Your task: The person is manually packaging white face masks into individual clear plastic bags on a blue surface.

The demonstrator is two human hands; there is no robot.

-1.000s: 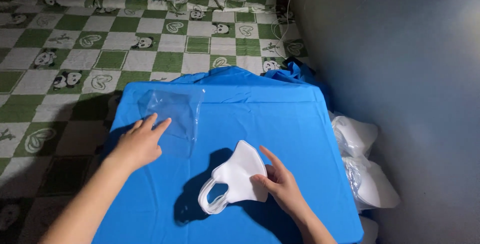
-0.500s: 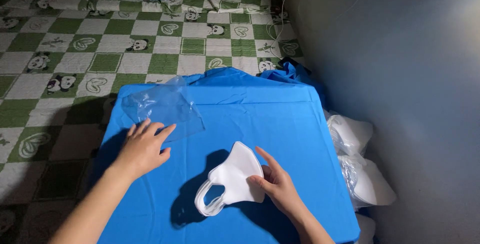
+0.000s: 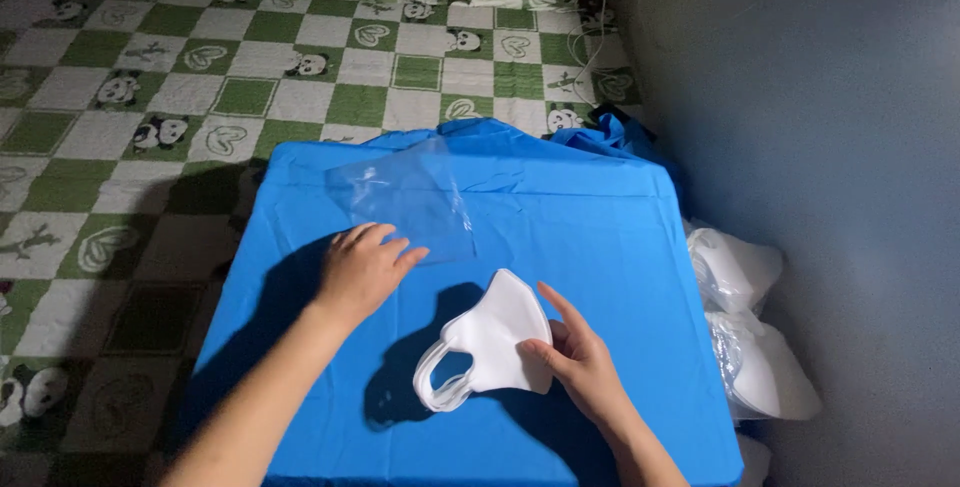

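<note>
A white folded face mask (image 3: 492, 341) with ear loops rests on edge on the blue-covered table (image 3: 580, 217). My right hand (image 3: 578, 357) grips its lower right edge between thumb and fingers. A clear plastic bag (image 3: 412, 199) lies flat on the cloth further back. My left hand (image 3: 362, 269) lies palm down on the cloth, fingers spread, its fingertips at the near edge of the bag.
White plastic bags stuffed with more white items (image 3: 745, 327) sit on the floor at the table's right side, against a grey wall (image 3: 820, 97). A green and white checked mat with panda prints (image 3: 200, 77) covers the floor to the left and behind.
My left hand has slid right and nearer along the bag's near edge. The right hand still holds the mask, little changed.
</note>
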